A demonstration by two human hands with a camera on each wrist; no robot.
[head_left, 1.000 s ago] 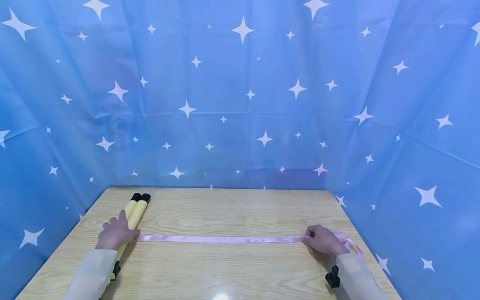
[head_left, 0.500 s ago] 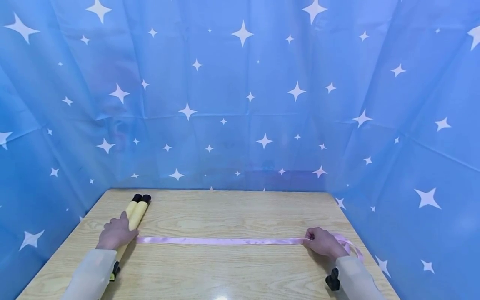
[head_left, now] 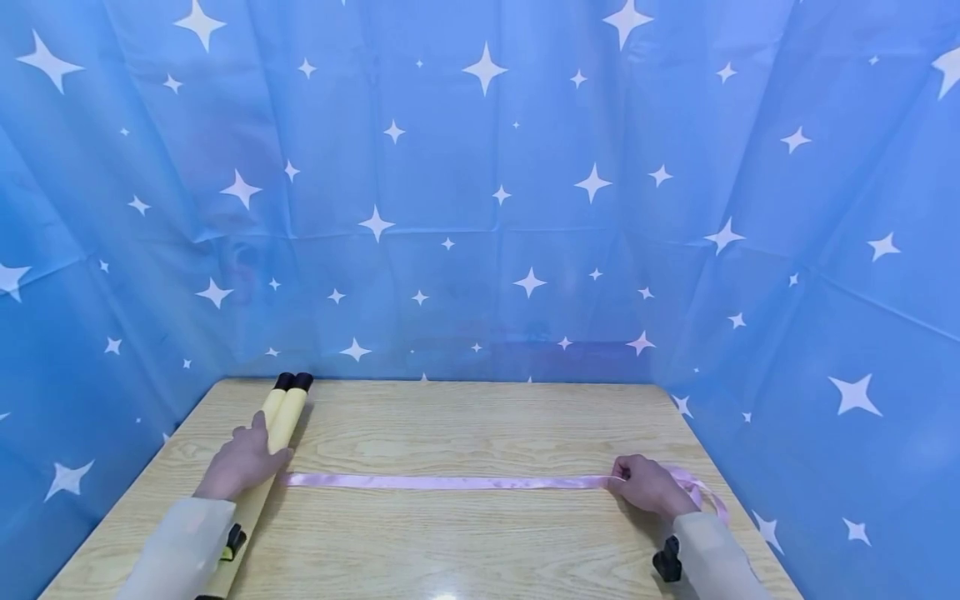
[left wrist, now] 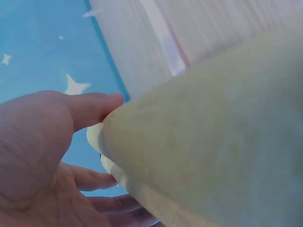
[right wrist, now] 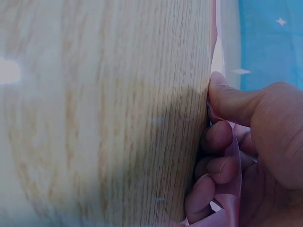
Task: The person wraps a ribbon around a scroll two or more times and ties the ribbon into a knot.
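Note:
Two pale yellow rolls with black ends (head_left: 285,421) lie side by side at the table's left, slanting away from me. My left hand (head_left: 242,462) holds them from the left; in the left wrist view its thumb (left wrist: 97,108) is on one side and its fingers on the other. A pink satin ribbon (head_left: 442,482) runs nearly straight across the table, its left end at the rolls. On the right, my right hand (head_left: 647,483) pinches the ribbon between thumb and curled fingers. The loose ribbon tail (right wrist: 232,203) passes through the palm in the right wrist view.
The wooden table (head_left: 480,425) is backed and flanked by a blue curtain (head_left: 450,167) with white stars. Loops of slack ribbon (head_left: 701,492) lie behind the right hand, near the table's right edge.
My left hand has shifted the rolls slightly right and away from me, and their near black end now shows. The right hand keeps its place on the ribbon. The head view has tilted slightly.

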